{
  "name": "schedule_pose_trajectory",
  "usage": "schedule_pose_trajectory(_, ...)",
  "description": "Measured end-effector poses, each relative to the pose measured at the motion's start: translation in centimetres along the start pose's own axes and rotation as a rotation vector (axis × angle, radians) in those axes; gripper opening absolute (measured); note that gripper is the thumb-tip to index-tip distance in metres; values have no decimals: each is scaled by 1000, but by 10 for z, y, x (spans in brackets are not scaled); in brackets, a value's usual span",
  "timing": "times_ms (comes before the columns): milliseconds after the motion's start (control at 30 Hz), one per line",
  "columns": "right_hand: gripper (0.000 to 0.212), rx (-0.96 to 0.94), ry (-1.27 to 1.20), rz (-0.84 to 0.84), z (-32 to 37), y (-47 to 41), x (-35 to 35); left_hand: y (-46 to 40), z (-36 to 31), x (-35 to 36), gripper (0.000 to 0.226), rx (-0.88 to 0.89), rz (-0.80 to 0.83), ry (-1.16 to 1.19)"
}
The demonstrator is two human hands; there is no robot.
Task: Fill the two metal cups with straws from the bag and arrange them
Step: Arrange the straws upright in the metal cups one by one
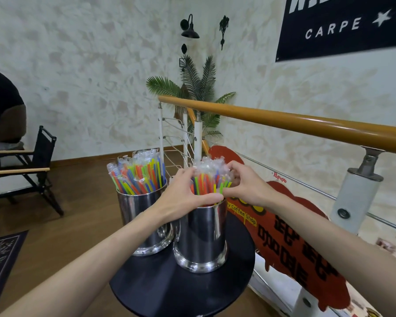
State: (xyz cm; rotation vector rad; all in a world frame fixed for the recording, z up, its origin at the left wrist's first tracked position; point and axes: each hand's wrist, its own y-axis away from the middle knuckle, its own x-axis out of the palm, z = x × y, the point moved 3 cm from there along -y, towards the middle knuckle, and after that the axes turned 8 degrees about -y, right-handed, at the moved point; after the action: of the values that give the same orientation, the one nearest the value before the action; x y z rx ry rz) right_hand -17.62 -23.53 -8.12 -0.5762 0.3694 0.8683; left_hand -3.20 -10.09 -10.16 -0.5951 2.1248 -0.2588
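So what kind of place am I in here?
Likely a coffee shop: a red sign reads "Coffee Shop", two metal cups of wrapped straws stand on a small round table, with a folding chair nearby.

Both hands point(215, 191) around cupped straws point(209, 183)

Counter point(160, 284): small, round, black, beside a railing.
Left cup point(142, 223): shiny metal, upright on the far-left part, full of wrapped coloured straws.
Right cup point(201, 239): same kind, upright, just beside the left cup, nearer the railing.
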Motion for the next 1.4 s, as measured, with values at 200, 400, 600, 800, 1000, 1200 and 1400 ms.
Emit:
schedule_pose_trajectory(200, 58, 61, -91, 179, -2, 3, -7, -3, -5, -5, 43, 36, -102, 36)
schedule_pose_trajectory(400, 53, 90, -143, 103, -8, 2, -13, -7, -2, -7, 29, 50, -52, 109)
schedule_pose_trajectory(600, 36, -38, -29, -10, -5, -1, -8, -11, 9, -12, 23, 5, 6, 165)
schedule_pose_trajectory(800, 15, -63, -90, -13, 0, -1, -8, -14, 19, -13, 35, -37, 57, 211)
schedule_pose_trajectory(1000, 23, -49, -59, -21, -1, 0, -8, -13, 20, -14, 33, -63, 100, 245)
schedule_pose_trajectory(1200, 10, -67, -53, -28, 3, 1, -7, -10, 17, -16, 37, -61, 121, 288)
schedule_pose_trajectory(1400, 7, -63, -52, -55, 1, 1, -5, -10, 18, -15, 42, -49, 118, 333)
